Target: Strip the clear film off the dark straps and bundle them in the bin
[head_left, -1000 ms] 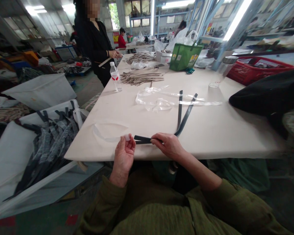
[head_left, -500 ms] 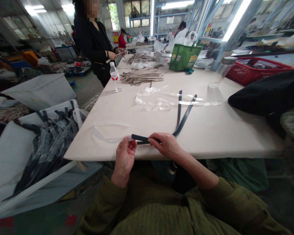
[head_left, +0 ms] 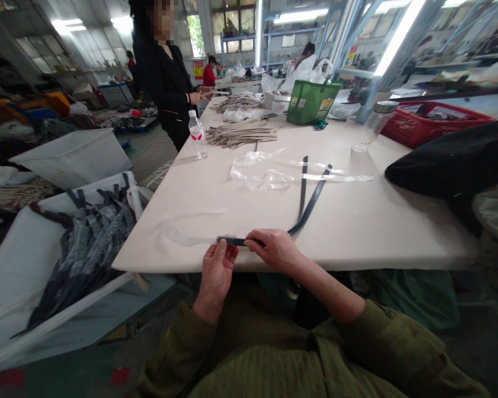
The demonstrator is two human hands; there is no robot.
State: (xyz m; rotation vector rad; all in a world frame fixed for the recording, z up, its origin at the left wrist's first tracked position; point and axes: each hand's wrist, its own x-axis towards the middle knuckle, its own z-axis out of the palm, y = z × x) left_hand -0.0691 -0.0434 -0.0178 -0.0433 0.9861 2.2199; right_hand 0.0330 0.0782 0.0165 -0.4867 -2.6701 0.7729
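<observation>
Two dark flat straps (head_left: 311, 202) lie on the pale tabletop (head_left: 357, 221), their far ends spread apart. My right hand (head_left: 274, 249) is closed around the straps near their close ends. At the strap tips, my left hand (head_left: 218, 268) pinches a thin clear plastic sleeve (head_left: 180, 237), which trails off to the left across the table. The strap ends meet the sleeve's mouth at my left fingertips; how far inside they are is hard to see. Beyond the straps lie more clear plastic strips (head_left: 261, 171).
A white-lined bin (head_left: 124, 271) of wrapped dark straps stands at the left. A water bottle (head_left: 198, 135), beige strips (head_left: 240, 134), a green bag (head_left: 311, 102), a glass jar (head_left: 373, 127), a red basket (head_left: 435, 119) and a black bundle (head_left: 448, 160) are around the table. A person (head_left: 164, 72) stands far left.
The strap ends have moved left, up to the plastic at my left fingertips. My right hand has shifted slightly left with them, and the view has tilted a little.
</observation>
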